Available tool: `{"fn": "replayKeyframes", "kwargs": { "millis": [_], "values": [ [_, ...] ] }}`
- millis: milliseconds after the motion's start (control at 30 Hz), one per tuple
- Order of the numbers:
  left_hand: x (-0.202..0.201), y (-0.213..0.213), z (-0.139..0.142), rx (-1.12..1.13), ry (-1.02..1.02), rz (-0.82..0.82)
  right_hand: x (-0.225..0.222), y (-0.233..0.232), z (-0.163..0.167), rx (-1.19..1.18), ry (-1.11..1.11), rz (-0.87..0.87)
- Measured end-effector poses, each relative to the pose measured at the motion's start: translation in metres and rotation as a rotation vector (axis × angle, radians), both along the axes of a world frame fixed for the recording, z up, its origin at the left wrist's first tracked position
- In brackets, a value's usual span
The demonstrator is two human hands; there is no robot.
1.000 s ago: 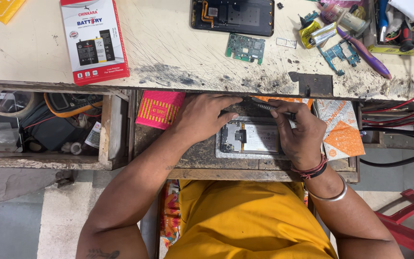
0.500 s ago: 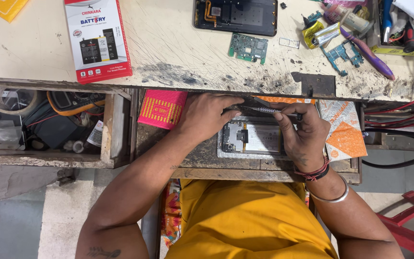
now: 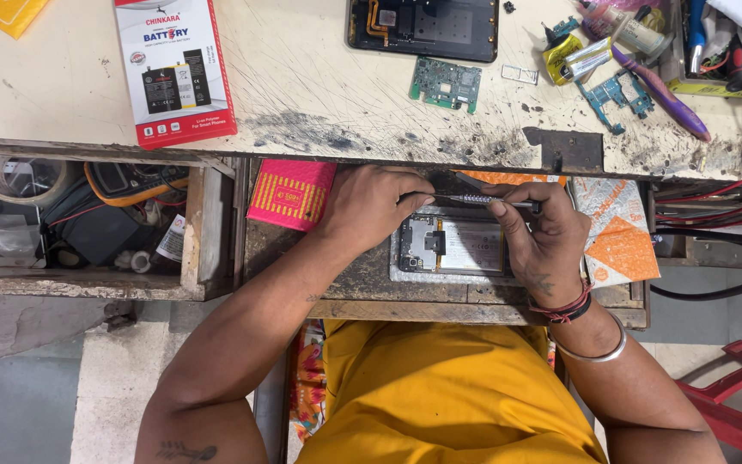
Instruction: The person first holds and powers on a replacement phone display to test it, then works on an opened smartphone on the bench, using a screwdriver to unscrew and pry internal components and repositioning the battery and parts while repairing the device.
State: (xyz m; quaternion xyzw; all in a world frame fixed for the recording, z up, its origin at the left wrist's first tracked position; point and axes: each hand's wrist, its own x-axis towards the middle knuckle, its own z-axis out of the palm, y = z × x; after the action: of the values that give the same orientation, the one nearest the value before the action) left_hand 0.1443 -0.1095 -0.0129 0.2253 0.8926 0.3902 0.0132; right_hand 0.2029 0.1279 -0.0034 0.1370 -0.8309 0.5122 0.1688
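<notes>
- The right hand is closed around a thin screwdriver, held almost level, its grooved metal shaft lying across the top edge of an opened phone.
- The left hand comes in from the other side with its fingers curled; the fingertips pinch or steady the tip end of the screwdriver, just above the phone's upper left corner.
- Against the picture from half a second ago, both hands sit in nearly the same place; the only change is a small one, the tool's shaft showing more plainly between them.
- That points to fine, slow work at one spot on the phone rather than a change of tool or part.
- The phone lies back-open in a pulled-out wooden drawer, with a pink packet to its left and an orange-and-white packet to its right.
- Up on the scratched worktop lie a green circuit board, a second opened phone, a red-and-white battery box and a purple tool.
</notes>
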Motion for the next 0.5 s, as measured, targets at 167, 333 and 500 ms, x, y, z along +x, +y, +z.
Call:
{"fn": "replayKeyframes", "kwargs": {
  "millis": [167, 333, 500],
  "values": [
    [-0.0006, 0.0002, 0.0004, -0.009, 0.0, -0.002, -0.001, -0.0012, 0.0031, 0.005, -0.022, 0.023],
    [0.0, -0.0017, -0.0026, -0.011, 0.014, -0.019, -0.0003, -0.0026, 0.0049, 0.05, 0.007, 0.049],
    [-0.0006, -0.0009, -0.0049, 0.009, -0.019, -0.046, 0.0007, -0.002, 0.0055, 0.052, 0.013, 0.037]
  ]
}}
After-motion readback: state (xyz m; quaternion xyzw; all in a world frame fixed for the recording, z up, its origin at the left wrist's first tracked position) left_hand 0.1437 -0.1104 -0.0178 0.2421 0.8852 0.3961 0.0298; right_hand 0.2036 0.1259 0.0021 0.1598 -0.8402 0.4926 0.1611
